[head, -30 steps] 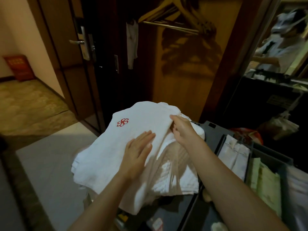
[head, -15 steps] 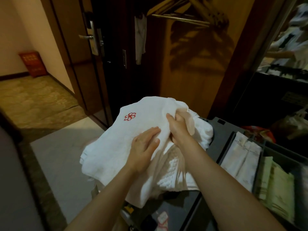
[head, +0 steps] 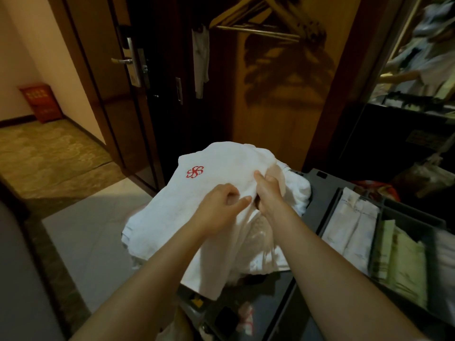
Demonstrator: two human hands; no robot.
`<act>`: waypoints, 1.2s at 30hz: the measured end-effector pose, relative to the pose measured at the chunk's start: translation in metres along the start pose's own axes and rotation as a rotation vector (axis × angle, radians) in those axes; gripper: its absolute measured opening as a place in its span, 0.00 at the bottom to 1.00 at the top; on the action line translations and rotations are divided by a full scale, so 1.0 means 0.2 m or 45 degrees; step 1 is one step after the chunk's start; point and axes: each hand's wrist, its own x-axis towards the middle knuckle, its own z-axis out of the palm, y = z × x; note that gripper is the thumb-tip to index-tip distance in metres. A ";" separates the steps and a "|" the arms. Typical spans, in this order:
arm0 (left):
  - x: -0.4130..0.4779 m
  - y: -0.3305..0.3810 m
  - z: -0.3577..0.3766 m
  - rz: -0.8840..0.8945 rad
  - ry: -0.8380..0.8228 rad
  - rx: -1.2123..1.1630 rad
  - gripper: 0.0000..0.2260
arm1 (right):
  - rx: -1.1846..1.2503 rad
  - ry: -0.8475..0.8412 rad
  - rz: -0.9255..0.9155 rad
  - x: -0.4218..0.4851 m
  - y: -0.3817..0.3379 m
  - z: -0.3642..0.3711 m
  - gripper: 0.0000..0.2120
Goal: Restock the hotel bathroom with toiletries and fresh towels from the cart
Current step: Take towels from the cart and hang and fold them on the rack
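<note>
A pile of white towels [head: 172, 217] lies on the left end of the grey cart [head: 320, 207]. The top towel bears a red embroidered emblem. My left hand [head: 219, 205] rests on the top towel with its fingers curled into the cloth. My right hand [head: 268, 190] grips a bunched fold of the same towel just to the right, thumb on top. Lower towels hang down under my forearms.
Cart compartments at the right hold white packets [head: 349, 230] and green packets [head: 401, 267]. Behind the cart stands an open wardrobe with wooden hangers [head: 266, 18]. A dark door with a metal handle [head: 123, 61] is at the left, beside a carpeted corridor and a red box [head: 40, 103].
My left hand went from lying flat on the towel to curling its fingers into it. My right hand has gathered more cloth, and the two hands have drawn closer together.
</note>
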 end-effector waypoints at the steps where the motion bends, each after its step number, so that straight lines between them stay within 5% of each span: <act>1: 0.00 0.02 0.00 -0.002 -0.008 0.079 0.18 | 0.025 -0.017 0.016 -0.01 -0.01 -0.01 0.13; 9: -0.10 0.09 0.08 0.165 0.073 0.694 0.23 | 0.070 -0.024 0.101 -0.06 -0.01 -0.05 0.11; 14: -0.19 0.04 0.02 0.179 -0.047 0.761 0.21 | 0.160 -0.042 0.089 -0.10 0.01 -0.08 0.13; 23: -0.23 -0.09 -0.23 0.166 -0.296 0.499 0.05 | 0.226 -0.092 0.100 -0.16 -0.02 -0.10 0.08; 26: -0.22 -0.12 -0.32 0.196 -0.360 0.488 0.08 | 0.241 -0.138 0.104 -0.15 -0.06 -0.08 0.05; 36: -0.18 -0.18 -0.46 0.188 -0.091 0.207 0.11 | 0.328 -0.244 0.039 -0.20 -0.16 0.03 0.13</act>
